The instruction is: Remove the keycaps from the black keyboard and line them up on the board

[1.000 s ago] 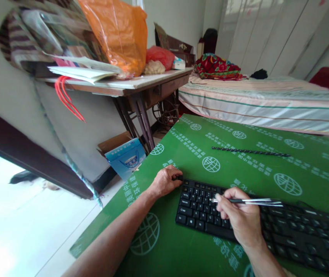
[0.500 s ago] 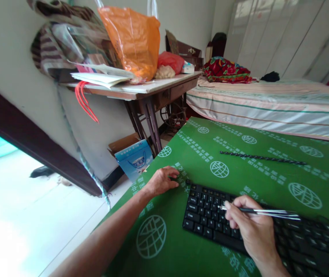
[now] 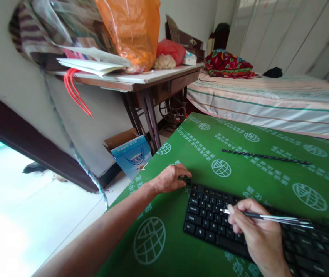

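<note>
My right hand (image 3: 258, 232) is closed around a pen (image 3: 280, 219) with a dark grip and a clear barrel. The pen's silver tip points left over the keys of a black keyboard (image 3: 228, 244). At the keyboard's far left corner, my left hand (image 3: 172, 179) reaches in with thumb and fingers apart. A small black piece (image 3: 186, 179) shows between these fingertips, partly hidden; whether they touch it I cannot tell. Farther back lies a black twisted rod (image 3: 265, 156), like a long drill bit.
The green table (image 3: 199, 146) carries white globe prints and lettering. Behind it is a bed (image 3: 257, 96) with a striped sheet. To the left stands a side table (image 3: 164, 77) holding an orange bag (image 3: 132, 34) and papers (image 3: 92, 65). A blue box (image 3: 132, 156) sits below.
My left hand has moved right, its fingers now around the small black piece by the keyboard corner. My right hand keeps hold of the pen over the keys. The view has shifted slightly.
</note>
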